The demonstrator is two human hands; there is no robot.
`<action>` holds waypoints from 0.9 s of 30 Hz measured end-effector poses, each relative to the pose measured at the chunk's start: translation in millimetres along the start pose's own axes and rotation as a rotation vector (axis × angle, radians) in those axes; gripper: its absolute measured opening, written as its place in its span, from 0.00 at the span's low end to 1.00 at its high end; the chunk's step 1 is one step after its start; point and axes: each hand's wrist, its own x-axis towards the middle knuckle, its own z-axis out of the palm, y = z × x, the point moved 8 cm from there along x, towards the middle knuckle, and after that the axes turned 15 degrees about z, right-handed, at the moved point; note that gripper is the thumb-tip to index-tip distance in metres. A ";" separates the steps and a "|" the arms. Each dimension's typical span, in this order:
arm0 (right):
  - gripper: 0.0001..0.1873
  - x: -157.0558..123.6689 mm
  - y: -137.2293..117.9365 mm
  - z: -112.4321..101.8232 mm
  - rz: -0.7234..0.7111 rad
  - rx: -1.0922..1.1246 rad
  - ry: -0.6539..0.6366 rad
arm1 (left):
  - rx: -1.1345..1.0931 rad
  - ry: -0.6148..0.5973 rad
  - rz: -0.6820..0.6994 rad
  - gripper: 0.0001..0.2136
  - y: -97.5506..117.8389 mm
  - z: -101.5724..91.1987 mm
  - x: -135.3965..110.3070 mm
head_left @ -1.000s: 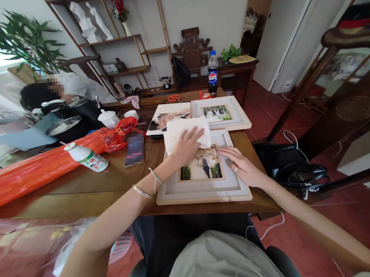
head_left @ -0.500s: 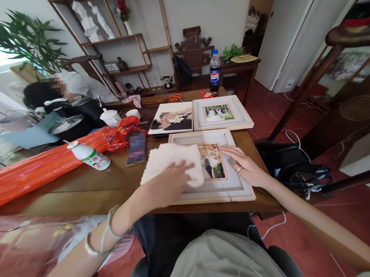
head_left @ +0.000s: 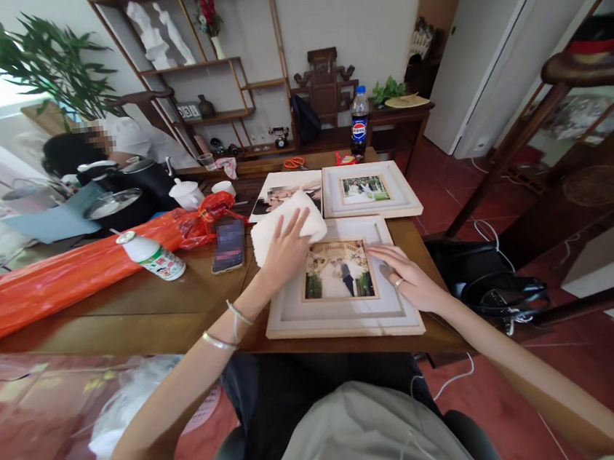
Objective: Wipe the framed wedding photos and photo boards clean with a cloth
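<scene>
Head view: left hand (head_left: 288,252), fingers spread, lies on white fluffy cloth (head_left: 265,239) over far-left corner of pale rectangular wooden picture frame (head_left: 343,317), right hand (head_left: 412,280), fingers together, on its right side, brown wooden table (head_left: 156,315) giving scant margin near, more left.

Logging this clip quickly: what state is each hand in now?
Left hand: open, spread on a white, roughly rectangular cloth.
Right hand: open, laid on the nearer white rectangular picture frame.

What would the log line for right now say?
left hand: spread on white cloth; cloth: over far-left corner of near frame; right hand: on frame's right side; photo: uncovered
</scene>
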 end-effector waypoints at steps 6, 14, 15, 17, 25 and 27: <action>0.31 0.5 -0.7 -0.7 0.014 0.011 0.005 | 0.030 -0.119 0.106 0.13 6.4 4.1 1.7; 0.35 0.4 1.1 -0.8 0.016 0.000 0.016 | -0.153 -0.241 0.260 0.11 114.4 -43.4 -80.7; 0.35 0.4 1.3 -0.7 0.016 -0.003 0.019 | -0.178 -0.220 0.275 0.11 123.4 -48.5 -88.3; 0.36 0.4 1.2 -0.7 0.009 -0.011 0.023 | -0.201 -0.157 0.279 0.10 131.1 -52.9 -95.4; 0.33 0.3 -1.1 0.8 -0.021 -0.019 0.001 | -0.049 -0.074 0.095 0.12 62.5 -14.9 -43.1; 0.32 0.6 -1.3 0.9 -0.021 -0.014 -0.003 | 0.003 -0.072 0.024 0.13 35.6 -7.6 -25.0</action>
